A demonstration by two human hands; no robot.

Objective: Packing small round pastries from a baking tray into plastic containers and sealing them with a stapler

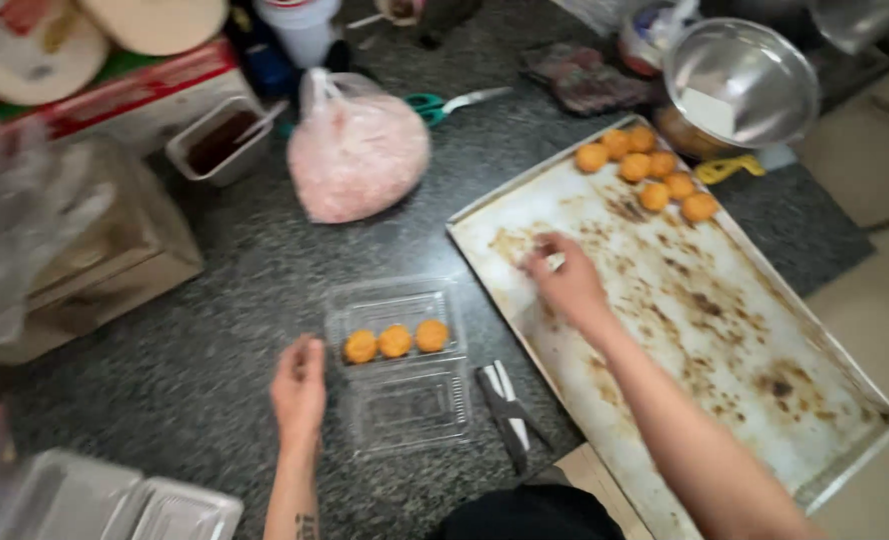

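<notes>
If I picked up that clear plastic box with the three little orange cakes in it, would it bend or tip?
Probably it would flex: the clear plastic box looks thin, with its hinged lid lying open. It may tip towards the far end, since the three orange cakes sit there and the lid half is bare. It looks light, so the left hand beside it could likely lift it alone.

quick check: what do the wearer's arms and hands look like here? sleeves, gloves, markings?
Both forearms are bare: no sleeves reach into view and no gloves are worn. The left hand has no ring or watch that I can make out; a small dark tattoo sits on the left forearm near the bottom edge. The right hand and its forearm show no markings, bands or jewellery. The picture is slightly blurred, so fine detail is uncertain.
</notes>
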